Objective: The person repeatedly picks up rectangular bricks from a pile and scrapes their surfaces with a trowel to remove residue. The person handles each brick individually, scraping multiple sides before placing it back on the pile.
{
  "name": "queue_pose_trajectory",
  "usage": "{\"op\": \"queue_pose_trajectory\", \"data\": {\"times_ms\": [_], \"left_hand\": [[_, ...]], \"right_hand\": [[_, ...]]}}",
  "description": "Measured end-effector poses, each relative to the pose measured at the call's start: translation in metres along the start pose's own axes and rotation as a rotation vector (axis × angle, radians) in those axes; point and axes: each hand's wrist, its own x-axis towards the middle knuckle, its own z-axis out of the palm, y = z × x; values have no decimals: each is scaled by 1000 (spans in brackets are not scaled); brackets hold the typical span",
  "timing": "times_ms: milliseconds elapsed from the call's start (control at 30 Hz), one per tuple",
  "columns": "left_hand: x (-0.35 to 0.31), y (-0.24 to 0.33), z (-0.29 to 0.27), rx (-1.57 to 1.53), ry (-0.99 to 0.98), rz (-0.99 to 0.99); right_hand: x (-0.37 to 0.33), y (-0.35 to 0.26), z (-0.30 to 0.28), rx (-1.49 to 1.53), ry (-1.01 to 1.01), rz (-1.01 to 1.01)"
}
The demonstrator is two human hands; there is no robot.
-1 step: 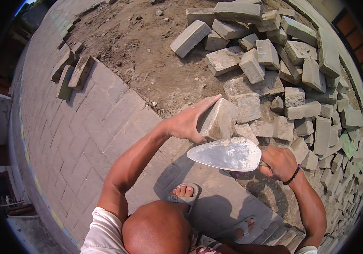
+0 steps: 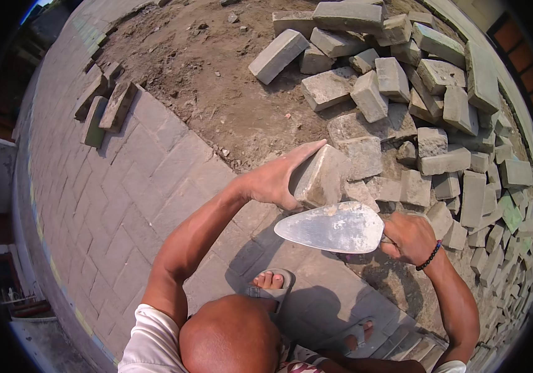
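My left hand (image 2: 269,181) is closed round the left side of a grey paving brick (image 2: 324,175), thumb at its near end and fingers along its far edge. The brick is tilted up. In my right hand (image 2: 411,239) is a trowel (image 2: 329,227), held by its handle. Its pointed metal blade lies flat and points left, just on the near side of the brick. Whether blade and brick touch I cannot tell. A dark beaded bracelet (image 2: 429,256) circles my right wrist.
A big heap of loose paving bricks (image 2: 459,118) spreads along the right. Bare soil (image 2: 217,99) lies ahead, bordered on the left by laid paving (image 2: 111,193). Several loose bricks (image 2: 117,107) rest at that edge. My sandalled foot (image 2: 269,281) stands on the paving.
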Motion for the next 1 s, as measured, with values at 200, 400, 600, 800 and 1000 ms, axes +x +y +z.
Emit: {"op": "queue_pose_trajectory", "data": {"times_ms": [200,400,600,800,1000], "left_hand": [[14,8,-4,7,-140,28],[8,1,-7,74,-175,104],[8,5,4,60,-128,70],[5,0,-5,-1,-176,-66],[-2,6,-8,-45,-53,-70]], "right_hand": [[5,27,18,-18,3,18],[15,43,-4,138,159,496],[-7,-12,20,249,211,37],[3,20,32,143,179,298],[-1,-33,21,243,23,170]]}}
